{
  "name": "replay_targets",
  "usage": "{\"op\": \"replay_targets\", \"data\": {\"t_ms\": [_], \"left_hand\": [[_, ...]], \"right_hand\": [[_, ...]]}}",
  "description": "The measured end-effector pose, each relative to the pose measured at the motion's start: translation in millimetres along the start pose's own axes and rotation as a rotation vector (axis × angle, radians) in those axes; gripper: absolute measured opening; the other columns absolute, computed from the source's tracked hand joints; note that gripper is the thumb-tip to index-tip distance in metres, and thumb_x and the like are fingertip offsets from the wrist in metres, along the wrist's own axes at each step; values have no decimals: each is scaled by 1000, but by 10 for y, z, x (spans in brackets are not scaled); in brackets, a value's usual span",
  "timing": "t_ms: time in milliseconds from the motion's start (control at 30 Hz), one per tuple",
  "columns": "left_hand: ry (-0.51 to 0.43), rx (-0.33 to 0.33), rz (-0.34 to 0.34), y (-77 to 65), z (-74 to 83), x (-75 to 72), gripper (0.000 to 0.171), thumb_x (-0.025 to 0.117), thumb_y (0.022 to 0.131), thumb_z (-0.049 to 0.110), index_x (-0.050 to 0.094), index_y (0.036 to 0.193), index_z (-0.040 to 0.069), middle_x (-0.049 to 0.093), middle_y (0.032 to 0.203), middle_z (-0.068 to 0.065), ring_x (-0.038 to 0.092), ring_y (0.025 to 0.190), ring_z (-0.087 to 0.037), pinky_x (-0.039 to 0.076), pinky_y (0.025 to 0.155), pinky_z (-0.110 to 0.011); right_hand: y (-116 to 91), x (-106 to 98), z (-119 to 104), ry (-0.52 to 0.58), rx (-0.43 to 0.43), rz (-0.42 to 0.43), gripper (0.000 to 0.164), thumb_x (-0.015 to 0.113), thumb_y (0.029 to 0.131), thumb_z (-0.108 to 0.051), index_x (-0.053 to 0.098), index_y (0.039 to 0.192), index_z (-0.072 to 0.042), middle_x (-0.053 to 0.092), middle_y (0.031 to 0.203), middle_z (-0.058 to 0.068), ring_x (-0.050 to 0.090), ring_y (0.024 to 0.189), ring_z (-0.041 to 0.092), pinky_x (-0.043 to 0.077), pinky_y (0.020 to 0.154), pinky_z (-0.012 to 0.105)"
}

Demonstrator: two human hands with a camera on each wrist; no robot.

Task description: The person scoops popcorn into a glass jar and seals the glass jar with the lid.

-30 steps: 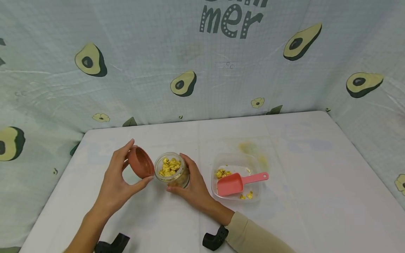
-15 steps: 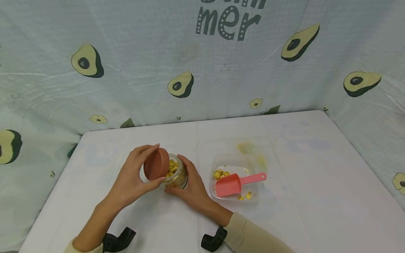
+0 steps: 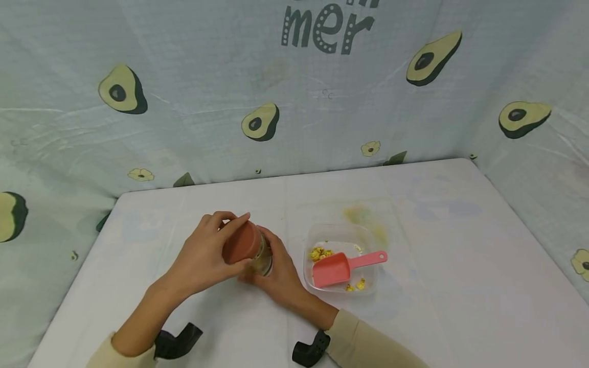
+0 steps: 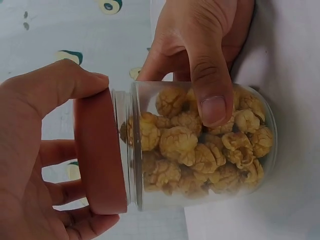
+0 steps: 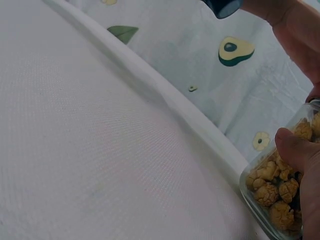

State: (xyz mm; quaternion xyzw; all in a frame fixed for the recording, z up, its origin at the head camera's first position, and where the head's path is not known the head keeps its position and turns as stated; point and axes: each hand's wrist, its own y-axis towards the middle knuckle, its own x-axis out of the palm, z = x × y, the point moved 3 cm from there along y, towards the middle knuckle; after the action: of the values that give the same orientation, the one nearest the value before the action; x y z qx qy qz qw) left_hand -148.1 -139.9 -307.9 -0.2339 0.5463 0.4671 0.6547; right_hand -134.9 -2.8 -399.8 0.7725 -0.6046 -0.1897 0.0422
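Note:
A clear jar [image 4: 200, 150] full of yellow popcorn stands on the table, held around its side by my right hand [image 3: 278, 268]. In the left wrist view the right thumb lies along the glass. My left hand [image 3: 204, 255] grips a reddish-brown lid [image 3: 241, 241] by its edge, thumb and fingers on opposite sides. The lid sits at the mouth of the jar, slightly tilted, with a strip of glass rim showing below it. In the right wrist view the jar's base [image 5: 260, 210] rests near the cloth, its top cut off by the frame.
To the right of the jar stands a clear plastic tub [image 3: 375, 276] with some popcorn [image 3: 319, 253] and a pink scoop [image 3: 333, 269] lying in it. A white cloth covers the table [image 3: 460, 266]. Behind rises an avocado-print curtain [image 3: 184, 102].
My left hand has moved right with the lid, turning it from hollow side visible to top side up, and brought it onto the jar's mouth. The right hand keeps its hold on the jar.

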Motion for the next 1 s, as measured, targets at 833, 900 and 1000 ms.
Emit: {"op": "replay_targets", "data": {"t_ms": [833, 900, 1000], "left_hand": [[21, -15, -100, 83, 14, 13, 74, 73, 65, 39, 47, 129, 14, 45, 115, -7, 41, 96, -21, 49, 69, -37], [10, 14, -122, 86, 6, -5, 73, 74, 65, 36, 46, 130, 15, 44, 118, -5, 41, 99, -20, 48, 71, -37], [-22, 57, -163, 89, -2, -32, 73, 74, 66, 32, 44, 132, 17, 42, 123, -4, 39, 108, -21, 47, 75, -39]], "right_hand": [[25, -21, -74, -3, -31, 13, 87, 79, 68, -19, 26, 137, -16, 37, 132, 1, 38, 118, 14, 37, 97, 36], [32, 5, 8, -9, -12, 6, 88, 78, 68, -25, 24, 138, -21, 36, 133, -2, 37, 118, 12, 37, 97, 36], [39, 45, 141, -18, 29, -3, 88, 76, 69, -34, 21, 138, -28, 34, 133, -8, 36, 119, 9, 37, 96, 36]]}}
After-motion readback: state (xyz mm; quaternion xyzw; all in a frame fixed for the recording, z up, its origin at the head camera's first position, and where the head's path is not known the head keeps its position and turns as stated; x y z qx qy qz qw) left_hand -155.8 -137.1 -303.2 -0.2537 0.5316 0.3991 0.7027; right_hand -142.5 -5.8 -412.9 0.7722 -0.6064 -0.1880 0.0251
